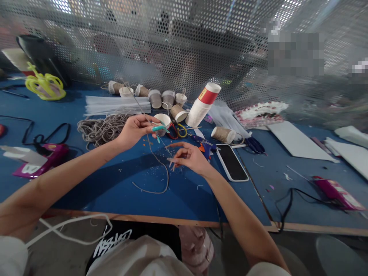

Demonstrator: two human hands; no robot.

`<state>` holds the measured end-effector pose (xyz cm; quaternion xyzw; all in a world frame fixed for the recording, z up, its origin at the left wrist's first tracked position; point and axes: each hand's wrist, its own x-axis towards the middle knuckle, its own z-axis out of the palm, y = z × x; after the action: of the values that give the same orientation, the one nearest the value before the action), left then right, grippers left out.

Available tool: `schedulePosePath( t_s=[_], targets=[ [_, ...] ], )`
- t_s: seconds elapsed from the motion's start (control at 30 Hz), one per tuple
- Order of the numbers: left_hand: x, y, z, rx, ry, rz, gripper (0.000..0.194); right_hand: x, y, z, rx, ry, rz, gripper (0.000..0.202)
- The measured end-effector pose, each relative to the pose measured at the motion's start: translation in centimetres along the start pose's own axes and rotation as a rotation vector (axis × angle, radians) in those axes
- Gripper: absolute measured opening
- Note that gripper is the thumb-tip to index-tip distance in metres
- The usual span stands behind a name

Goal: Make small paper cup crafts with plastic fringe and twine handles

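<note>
My left hand [134,130] is closed around a small teal-handled tool [159,129], which looks like scissors, its thin end pointing down toward the other hand. A grey cord [166,168] passes by these fingers and curls down onto the blue table. My right hand [191,158] pinches a small whitish strip [172,161] just above the table, fingertips close below the tool. A white paper cup [162,120] stands just behind the teal handles. Tiny white scraps lie scattered beneath both hands. Whether the tool touches the strip, I cannot tell.
Behind my hands are a heap of grey cord [105,128], translucent strips [115,105], several cord-wrapped cups, red-and-yellow scissors [180,130] and a cup stack [199,109]. A blue glue gun [205,145] and a phone [232,163] lie right. A perforated metal screen [172,46] rises behind.
</note>
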<state>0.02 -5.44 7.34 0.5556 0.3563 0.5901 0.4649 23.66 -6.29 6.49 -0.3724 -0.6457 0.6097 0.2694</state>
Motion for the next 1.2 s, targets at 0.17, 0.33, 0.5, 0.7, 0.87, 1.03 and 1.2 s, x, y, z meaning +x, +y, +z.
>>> schedulePosePath(
  t_s=[0.17,0.33,0.5,0.7,0.87,1.03,1.2],
  targets=[
    [-0.02,-0.1,-0.03,-0.004,-0.014,0.001,0.029,0.01,0.13,0.04,-0.021,0.025,-0.013,0.052],
    [-0.01,-0.31,-0.09,-0.001,-0.035,-0.002,0.029,-0.01,0.07,0.09,-0.014,0.022,-0.011,0.05],
    [0.04,-0.24,-0.13,-0.01,-0.037,0.001,0.029,0.0,-0.1,0.09,-0.002,0.023,-0.012,0.048],
    [0.06,0.33,-0.07,0.003,-0.013,0.029,0.032,0.04,-0.24,0.1,-0.033,0.026,-0.013,0.05],
    [0.1,0.42,-0.22,0.01,0.004,0.037,0.031,0.01,-0.1,0.01,-0.039,0.026,-0.006,0.049],
    [0.19,0.56,-0.25,0.051,0.024,0.035,0.028,-0.03,0.18,-0.48,-0.025,-0.077,0.054,0.054],
    [0.22,0.41,-0.31,0.058,0.023,0.023,0.033,-0.18,0.03,-0.65,-0.151,-0.052,0.068,0.053]
  ],
)
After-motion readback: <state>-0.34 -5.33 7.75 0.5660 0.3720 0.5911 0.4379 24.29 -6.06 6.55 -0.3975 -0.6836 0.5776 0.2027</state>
